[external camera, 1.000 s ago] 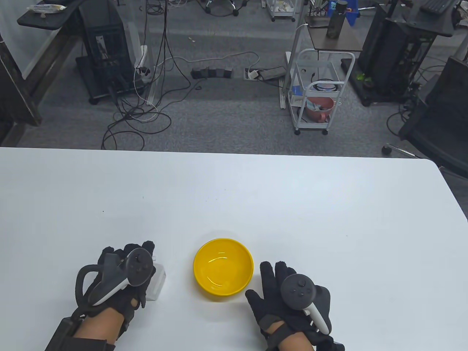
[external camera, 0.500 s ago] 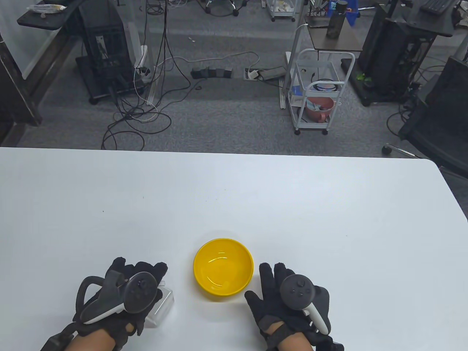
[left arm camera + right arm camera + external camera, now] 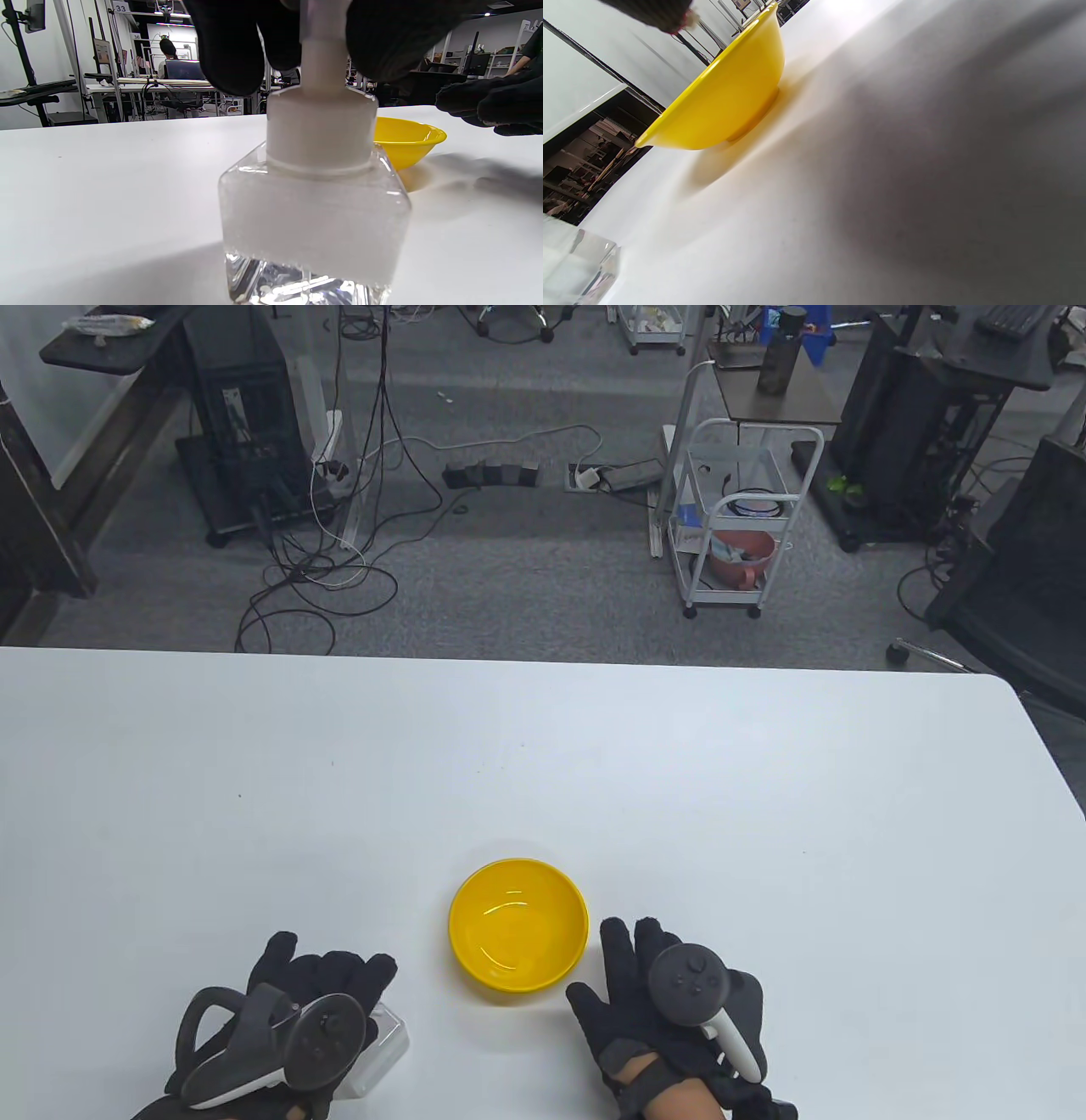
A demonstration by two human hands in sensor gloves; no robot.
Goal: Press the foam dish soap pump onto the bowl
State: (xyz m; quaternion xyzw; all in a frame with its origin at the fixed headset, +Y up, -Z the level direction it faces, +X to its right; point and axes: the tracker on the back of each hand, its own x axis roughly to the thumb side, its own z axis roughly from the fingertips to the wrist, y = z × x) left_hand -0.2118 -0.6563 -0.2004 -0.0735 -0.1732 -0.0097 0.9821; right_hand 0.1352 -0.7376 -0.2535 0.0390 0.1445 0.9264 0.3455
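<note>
A clear square foam soap bottle (image 3: 386, 1046) with a white pump stands on the white table (image 3: 543, 763), left of the yellow bowl (image 3: 517, 931). My left hand (image 3: 331, 984) is over the bottle and grips its pump head from above. In the left wrist view the fingers (image 3: 229, 46) close around the pump stem (image 3: 322, 55) above the bottle (image 3: 314, 212), with the bowl (image 3: 405, 140) behind it to the right. My right hand (image 3: 636, 976) rests flat and empty just right of the bowl. The right wrist view shows the bowl (image 3: 721, 97) and a bottle corner (image 3: 572, 271).
The bowl is empty. The table's near edge is close below both hands. Beyond the far edge, the floor holds cables, a white wheeled cart (image 3: 738, 526) and dark equipment racks.
My left hand has drawn the bottle toward the near edge and slightly right, closer to the bowl's side. The right hand and the bowl have stayed put.
</note>
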